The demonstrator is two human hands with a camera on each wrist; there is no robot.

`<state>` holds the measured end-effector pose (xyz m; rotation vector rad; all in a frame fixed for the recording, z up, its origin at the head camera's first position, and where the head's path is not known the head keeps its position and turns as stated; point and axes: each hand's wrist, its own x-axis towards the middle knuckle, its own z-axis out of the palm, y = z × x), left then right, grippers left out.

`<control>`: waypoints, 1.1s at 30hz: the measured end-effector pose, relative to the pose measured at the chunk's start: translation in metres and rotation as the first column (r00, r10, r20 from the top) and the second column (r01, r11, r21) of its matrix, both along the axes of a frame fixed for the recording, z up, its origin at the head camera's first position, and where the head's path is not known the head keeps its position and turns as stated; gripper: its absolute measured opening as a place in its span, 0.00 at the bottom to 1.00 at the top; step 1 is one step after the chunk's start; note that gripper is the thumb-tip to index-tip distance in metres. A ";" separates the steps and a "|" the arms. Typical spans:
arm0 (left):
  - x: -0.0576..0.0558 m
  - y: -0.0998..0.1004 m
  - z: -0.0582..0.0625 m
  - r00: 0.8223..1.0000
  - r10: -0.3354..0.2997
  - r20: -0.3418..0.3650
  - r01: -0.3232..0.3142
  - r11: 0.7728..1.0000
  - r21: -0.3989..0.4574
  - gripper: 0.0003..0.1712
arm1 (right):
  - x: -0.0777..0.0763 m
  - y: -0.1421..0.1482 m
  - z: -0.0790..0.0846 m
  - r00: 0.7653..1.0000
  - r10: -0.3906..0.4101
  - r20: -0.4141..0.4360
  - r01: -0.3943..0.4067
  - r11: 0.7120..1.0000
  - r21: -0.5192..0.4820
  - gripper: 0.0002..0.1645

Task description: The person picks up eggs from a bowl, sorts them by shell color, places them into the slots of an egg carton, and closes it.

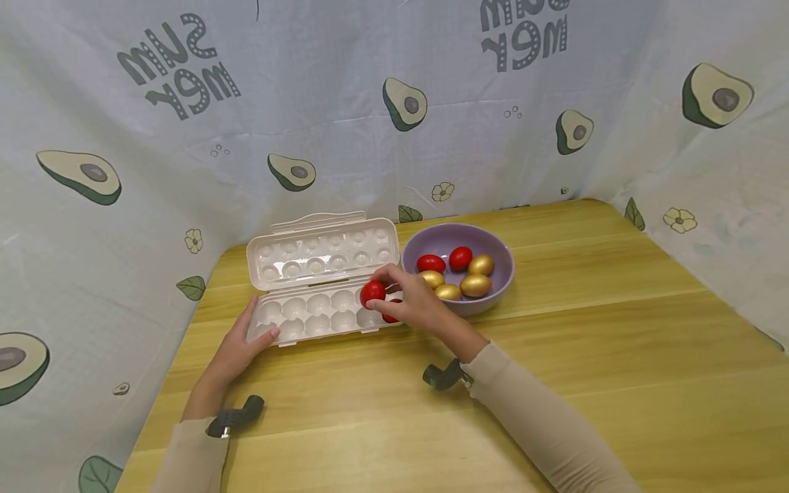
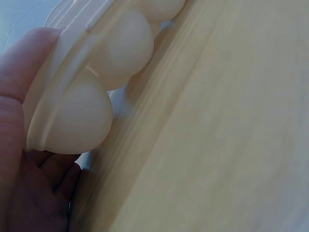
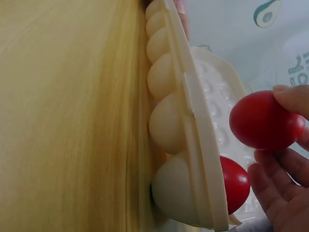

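A cream plastic egg carton [image 1: 318,325] lies with its lid [image 1: 320,250] tipped back, the dimpled inside facing up. My left hand [image 1: 233,352] grips the carton's left end; in the left wrist view the thumb [image 2: 29,58] lies on the rim and fingers curl below. Over the right part of the cups, my right hand [image 1: 422,301] pinches a glossy red egg [image 1: 372,293] between thumb and fingers. In the right wrist view this egg is above the rim. Another red egg [image 3: 235,186] sits in a cup at the right end, partly hidden by my hand in the head view.
A purple bowl [image 1: 507,270] right beside the carton holds two red eggs [image 1: 460,259] and several gold eggs [image 1: 476,285]. Behind the wooden table [image 1: 585,329] hangs an avocado-print cloth [image 1: 345,103], which also runs along both sides.
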<state>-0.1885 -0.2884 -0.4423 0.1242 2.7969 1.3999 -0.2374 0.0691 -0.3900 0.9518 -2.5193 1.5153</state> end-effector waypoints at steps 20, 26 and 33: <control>0.001 -0.002 0.000 1.000 0.005 0.005 -0.005 1.000 0.006 0.53 | 0.001 -0.010 -0.014 1.000 -0.011 -0.017 0.011 1.000 0.025 0.22; 0.001 -0.001 0.001 1.000 0.006 0.019 -0.006 1.000 0.011 0.54 | 0.001 -0.011 -0.020 0.999 -0.012 -0.033 0.013 0.999 0.033 0.22; -0.001 -0.001 -0.001 1.000 0.005 0.025 -0.006 1.000 0.008 0.54 | 0.002 -0.011 -0.027 1.000 -0.008 -0.024 0.008 1.000 0.004 0.24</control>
